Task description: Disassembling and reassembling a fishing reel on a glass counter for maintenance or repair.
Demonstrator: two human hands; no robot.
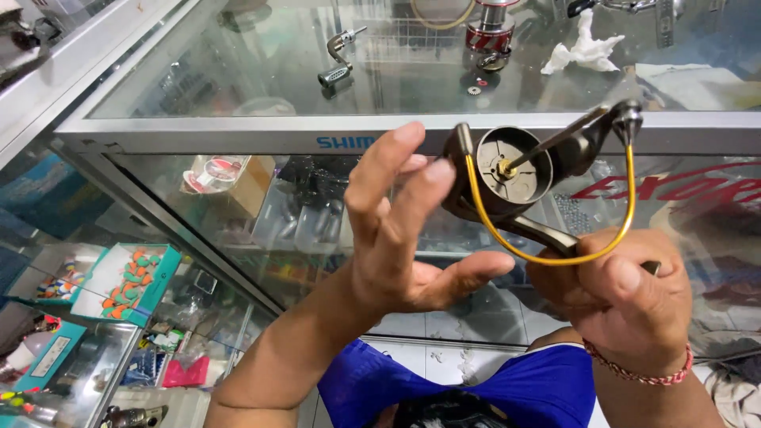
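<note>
Glass counters fill the background: a display case (412, 135) with a pale metal frame, its top strewn with a loose crank handle (339, 59), a red and silver spool (489, 32), small washers (476, 85) and a crumpled white tissue (585, 49). Lower left, open teal boxes (131, 281) hold small orange and green lures.

In front of the case the right hand (622, 305) is closed firmly around the stem of a stripped fishing reel (519, 178), holding it up just below the counter edge. The left hand (408, 230) is open, fingers spread and apart from the reel, palm hovering just beside the rotor, gripping nothing. A red braided bracelet (638, 371) circles the right wrist.

The reel body is dull gunmetal, smooth and cast, with a round cup-shaped rotor showing a brass-coloured shaft tip at its centre. A thin wire bail, gold in colour, sweeps in a half loop from one rotor arm to the other, ending at a dark cone-shaped line roller.

To spin or test the rotor well, I judge the right grip should stay on the stem alone, clear of the bail, while the left palm brushes the rotor rim lightly so nothing bends the wire.
</note>
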